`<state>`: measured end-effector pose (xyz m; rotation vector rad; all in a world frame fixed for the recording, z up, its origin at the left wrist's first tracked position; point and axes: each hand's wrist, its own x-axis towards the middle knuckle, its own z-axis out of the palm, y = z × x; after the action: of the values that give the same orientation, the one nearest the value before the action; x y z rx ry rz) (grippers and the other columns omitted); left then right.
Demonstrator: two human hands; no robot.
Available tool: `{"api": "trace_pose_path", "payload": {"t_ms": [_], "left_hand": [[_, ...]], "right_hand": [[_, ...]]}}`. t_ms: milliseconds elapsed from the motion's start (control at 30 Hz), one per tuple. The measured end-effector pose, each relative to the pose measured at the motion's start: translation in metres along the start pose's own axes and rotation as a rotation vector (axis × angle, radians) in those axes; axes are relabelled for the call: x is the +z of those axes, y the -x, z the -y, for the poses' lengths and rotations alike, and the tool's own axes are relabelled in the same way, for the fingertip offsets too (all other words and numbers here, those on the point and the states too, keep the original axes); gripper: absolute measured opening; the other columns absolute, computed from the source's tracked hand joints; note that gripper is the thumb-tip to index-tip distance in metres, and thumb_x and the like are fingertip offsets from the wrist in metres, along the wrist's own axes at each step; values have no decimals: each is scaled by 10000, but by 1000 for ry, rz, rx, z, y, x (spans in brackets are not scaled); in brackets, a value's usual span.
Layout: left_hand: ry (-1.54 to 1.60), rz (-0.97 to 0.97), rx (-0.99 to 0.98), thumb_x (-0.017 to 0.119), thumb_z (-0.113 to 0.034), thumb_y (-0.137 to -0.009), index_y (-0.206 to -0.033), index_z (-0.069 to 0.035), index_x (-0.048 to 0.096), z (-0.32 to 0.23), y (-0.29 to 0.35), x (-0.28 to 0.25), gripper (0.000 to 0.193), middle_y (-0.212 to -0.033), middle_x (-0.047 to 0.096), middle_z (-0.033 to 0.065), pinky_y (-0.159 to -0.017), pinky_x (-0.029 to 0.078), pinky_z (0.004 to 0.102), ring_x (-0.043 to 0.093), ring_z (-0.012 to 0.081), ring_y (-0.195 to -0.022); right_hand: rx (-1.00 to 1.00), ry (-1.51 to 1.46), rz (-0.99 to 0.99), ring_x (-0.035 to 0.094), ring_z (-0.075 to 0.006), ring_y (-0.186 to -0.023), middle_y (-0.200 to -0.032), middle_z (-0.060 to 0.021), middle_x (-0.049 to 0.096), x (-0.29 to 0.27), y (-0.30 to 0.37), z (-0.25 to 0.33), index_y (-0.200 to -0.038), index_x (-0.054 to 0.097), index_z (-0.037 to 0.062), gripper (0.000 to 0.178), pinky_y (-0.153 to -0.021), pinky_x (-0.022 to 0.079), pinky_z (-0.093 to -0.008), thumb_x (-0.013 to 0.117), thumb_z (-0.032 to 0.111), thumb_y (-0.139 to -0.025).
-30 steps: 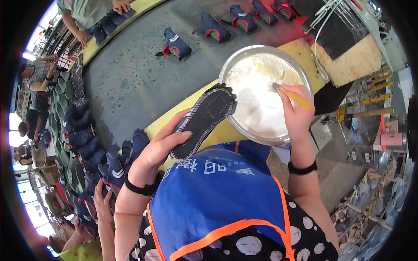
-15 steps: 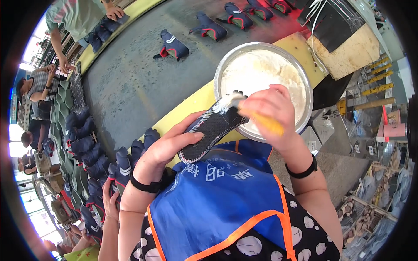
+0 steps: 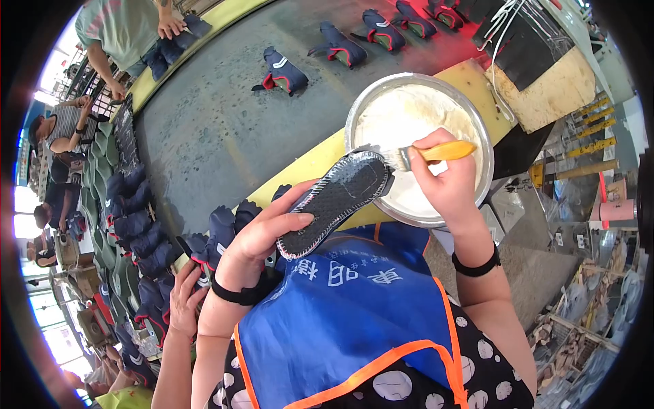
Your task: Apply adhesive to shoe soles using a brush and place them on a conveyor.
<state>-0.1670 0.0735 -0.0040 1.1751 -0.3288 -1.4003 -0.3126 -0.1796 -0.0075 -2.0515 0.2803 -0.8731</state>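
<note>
My left hand [image 3: 269, 232] is closed round a dark shoe upper [image 3: 334, 198], turned so its black, white-stitched bottom faces up. Between the fingers of my right hand [image 3: 451, 180] is a flat paintbrush [image 3: 446, 151] with a yellow handle. Its pale bristles touch the upper's far end, at the right edge, where a thin whitish smear shows. Just beyond that end stands a round metal basin [image 3: 350, 129] with creamy white paste [image 3: 402, 112] in it, partly hidden by my right hand.
Several navy, red-trimmed uppers [image 3: 285, 71] stand on the grey belt [image 3: 204, 129]; more are crowded at the left. A co-worker's hand [image 3: 184, 300] reaches in beside my left arm. Another person [image 3: 119, 31] stands across the belt. A brown board [image 3: 558, 88] lies right of the basin.
The brush has shifted from over the upper to its right edge, and its handle has swung upward. The thick white streak on the upper's far end is now spread thin. The co-worker's hand has moved right.
</note>
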Motion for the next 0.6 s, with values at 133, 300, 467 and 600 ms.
{"api": "trace_pose_path", "payload": {"t_ms": [133, 300, 467, 600], "left_hand": [[-135, -43, 85, 600, -135, -870, -1510, -25, 356, 1, 3, 4, 694, -1409, 511, 139, -1072, 386, 320, 503, 209, -1280], [-189, -72, 189, 629, -133, -855, -1509, -44, 367, 3, 7, 10, 710, -1415, 500, 137, -1080, 371, 328, 499, 213, -1277], [-406, -108, 307, 636, -120, -864, -1521, -54, 341, 7, 4, 15, 724, -1397, 492, 139, -1067, 388, 335, 512, 217, -1248], [-327, -147, 341, 643, -111, -874, -1538, -64, 290, 11, 1, 20, 753, -1374, 503, 139, -1066, 394, 343, 518, 220, -1236]], "right_hand": [[-76, -130, -110, 641, -109, -715, -814, -52, 650, 8, 3, 0, -915, 646, 14, 103, -587, 484, -239, 709, -41, -854], [117, -110, -74, 602, -67, -614, -717, -33, 629, 17, 5, 7, -870, 614, 8, 79, -542, 453, -227, 690, -8, -882], [103, -104, -187, 538, -31, -588, -669, -7, 586, 21, -1, 8, -823, 586, 17, 130, -526, 421, -215, 691, 29, -898], [120, -210, -167, 482, -19, -582, -672, 3, 572, 34, 11, 22, -810, 580, 8, 142, -518, 392, -213, 692, 13, -897]]}}
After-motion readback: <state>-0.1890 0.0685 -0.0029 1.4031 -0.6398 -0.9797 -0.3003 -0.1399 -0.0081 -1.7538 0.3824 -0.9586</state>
